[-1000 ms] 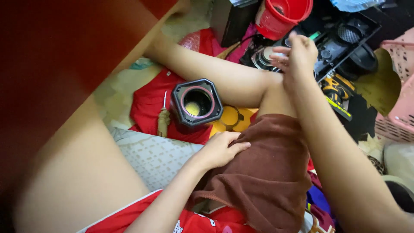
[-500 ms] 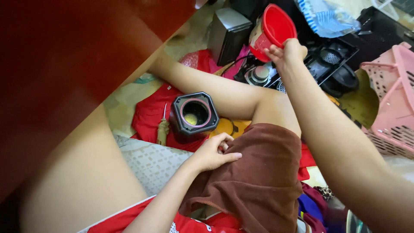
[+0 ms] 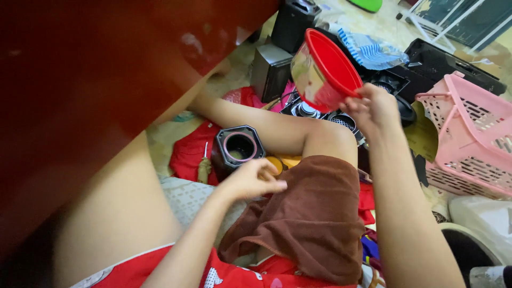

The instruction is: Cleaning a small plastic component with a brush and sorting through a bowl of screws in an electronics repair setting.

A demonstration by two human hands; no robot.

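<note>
Fingers of our right hand pinch the red plastic bowl by its rim, tilted; grip firmly. Our left hand, loosely curled, empty, rests on the brown towel.

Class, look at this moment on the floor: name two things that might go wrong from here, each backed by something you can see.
1. The right hand pinches the tilted red bowl only at its rim, so it may slip onto the dark speaker parts below.
2. The left hand rests on the brown towel, close to the open octagonal speaker housing; a nudge might tip it.
</note>
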